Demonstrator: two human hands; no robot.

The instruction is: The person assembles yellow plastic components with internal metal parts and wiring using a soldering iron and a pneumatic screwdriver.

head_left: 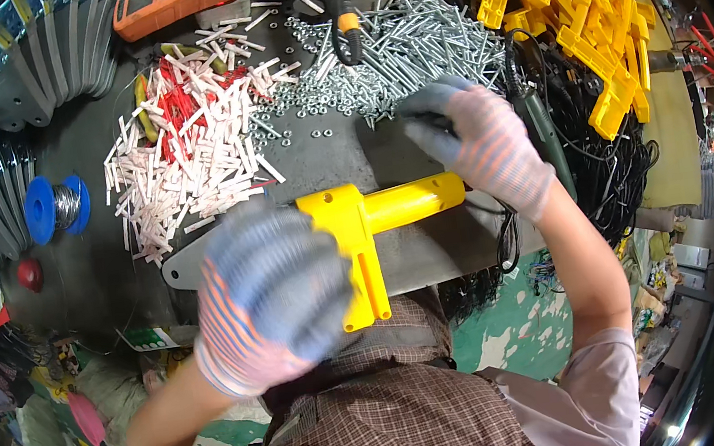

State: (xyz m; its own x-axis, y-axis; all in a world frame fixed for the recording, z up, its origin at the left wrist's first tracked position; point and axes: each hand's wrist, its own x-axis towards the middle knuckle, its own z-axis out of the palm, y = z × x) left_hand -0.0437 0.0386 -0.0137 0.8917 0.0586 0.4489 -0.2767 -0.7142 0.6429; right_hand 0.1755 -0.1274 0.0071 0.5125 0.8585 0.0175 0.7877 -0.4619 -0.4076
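Grey metal bench [321, 151] carries silver screws [423, 36] at its far edge; my left hand [267, 292] grips a yellow plastic T-shaped part [367, 231], my right hand [477, 146] pinches among screws.

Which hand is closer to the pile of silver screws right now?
Right. The right hand reaches to the near edge of the screw pile, fingertips at it. The left hand is well below, on the yellow plastic part.

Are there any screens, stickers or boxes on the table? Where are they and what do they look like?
Orange handheld meter: far edge of the table, upper left; rounded orange case with a small greyish screen.
Small card: near edge of the table, beside the gloved left hand; white with green marks, too blurred to tell more.
No boxes or signs show clearly.
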